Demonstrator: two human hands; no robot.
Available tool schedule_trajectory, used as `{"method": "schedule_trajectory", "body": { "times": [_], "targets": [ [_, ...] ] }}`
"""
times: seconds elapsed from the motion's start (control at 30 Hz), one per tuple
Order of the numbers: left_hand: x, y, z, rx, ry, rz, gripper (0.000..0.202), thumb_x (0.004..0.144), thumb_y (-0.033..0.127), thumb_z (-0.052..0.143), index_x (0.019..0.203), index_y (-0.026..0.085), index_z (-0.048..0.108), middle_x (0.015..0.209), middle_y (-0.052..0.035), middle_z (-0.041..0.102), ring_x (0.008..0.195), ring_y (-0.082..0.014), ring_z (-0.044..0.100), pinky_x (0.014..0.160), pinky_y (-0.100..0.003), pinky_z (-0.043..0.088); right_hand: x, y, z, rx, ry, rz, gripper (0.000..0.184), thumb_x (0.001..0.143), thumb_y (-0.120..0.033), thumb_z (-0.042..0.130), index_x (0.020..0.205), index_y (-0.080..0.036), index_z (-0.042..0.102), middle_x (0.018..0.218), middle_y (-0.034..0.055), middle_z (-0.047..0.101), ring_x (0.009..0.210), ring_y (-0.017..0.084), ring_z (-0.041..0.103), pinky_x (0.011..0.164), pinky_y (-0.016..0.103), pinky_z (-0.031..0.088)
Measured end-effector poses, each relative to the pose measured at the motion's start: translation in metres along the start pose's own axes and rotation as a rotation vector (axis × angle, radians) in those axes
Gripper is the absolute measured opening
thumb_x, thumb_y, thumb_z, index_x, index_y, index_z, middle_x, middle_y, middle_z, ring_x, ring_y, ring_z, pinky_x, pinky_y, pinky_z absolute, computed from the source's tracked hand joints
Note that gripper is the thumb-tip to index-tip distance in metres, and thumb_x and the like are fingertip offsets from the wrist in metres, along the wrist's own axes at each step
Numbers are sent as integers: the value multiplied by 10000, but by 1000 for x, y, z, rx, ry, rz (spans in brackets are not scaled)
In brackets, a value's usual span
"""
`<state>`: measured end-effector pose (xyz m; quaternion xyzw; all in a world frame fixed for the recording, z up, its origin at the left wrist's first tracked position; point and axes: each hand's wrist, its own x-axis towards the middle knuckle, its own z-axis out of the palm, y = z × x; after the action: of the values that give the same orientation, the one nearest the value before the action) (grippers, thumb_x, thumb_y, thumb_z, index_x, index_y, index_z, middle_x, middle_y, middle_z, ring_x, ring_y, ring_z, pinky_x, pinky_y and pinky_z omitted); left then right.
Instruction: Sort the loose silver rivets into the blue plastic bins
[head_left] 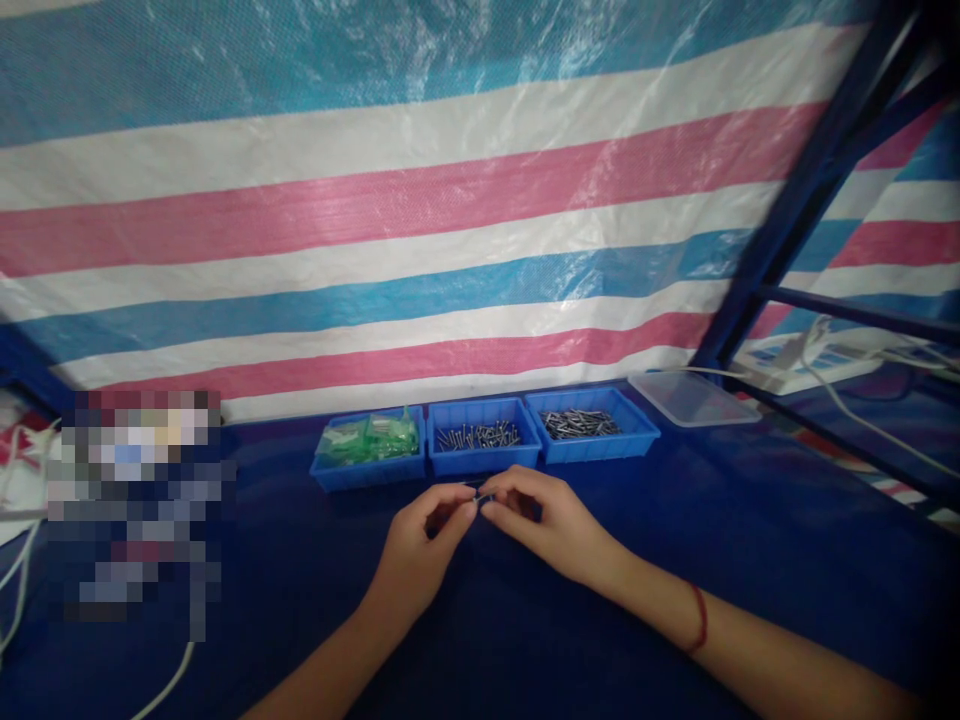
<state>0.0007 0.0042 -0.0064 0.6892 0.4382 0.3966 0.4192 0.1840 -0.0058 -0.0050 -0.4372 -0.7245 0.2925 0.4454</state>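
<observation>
My left hand (pixel 429 540) and my right hand (pixel 553 520) meet over the table, their thumbs and forefingers pinched together. Between the fingertips is a small, thin metal piece (pixel 485 497), screw-like but too small to name surely; both hands grip it. Just beyond stand three blue bins. The middle bin (pixel 487 462) holds short metal screws (pixel 480 436). In the right bin (pixel 600 452) lie longer, thin metal screws or nails (pixel 579 424). Green-printed plastic bags (pixel 375 437) fill the left bin (pixel 367 474).
A clear plastic lid (pixel 694 400) lies right of the bins on the dark blue table (pixel 600 640). White cables (pixel 847 400) and a blue metal frame (pixel 780 230) stand at the right. A striped tarp (pixel 420 220) hangs behind. Items at the left are blurred out.
</observation>
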Motion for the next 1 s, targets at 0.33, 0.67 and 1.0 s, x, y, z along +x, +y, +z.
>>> {"method": "schedule_trajectory", "body": {
  "times": [0.33,0.67,1.0],
  "targets": [
    [-1,-1,0,31,-12,-8,197,822,320,602,951,178,650,873,-30,677,791,-172,618,721,-264,469,1,-2,-2,105,-19,37,177,855,-329,569,824,-177,654,798,47,627,726,154,572,640,278,446],
    [-3,-2,0,71,-25,9,306,856,345,566,1130,211,572,880,-7,655,800,-158,600,730,-257,453,-1,-2,0,126,5,15,162,868,-305,551,838,-183,652,799,45,617,724,155,560,659,287,442],
    [-4,2,0,108,-50,10,194,856,347,560,936,184,630,855,-18,661,777,-165,600,704,-257,447,-2,-3,-1,101,3,-6,142,863,-277,550,848,-179,651,776,39,595,687,143,534,621,273,420]
  ]
}}
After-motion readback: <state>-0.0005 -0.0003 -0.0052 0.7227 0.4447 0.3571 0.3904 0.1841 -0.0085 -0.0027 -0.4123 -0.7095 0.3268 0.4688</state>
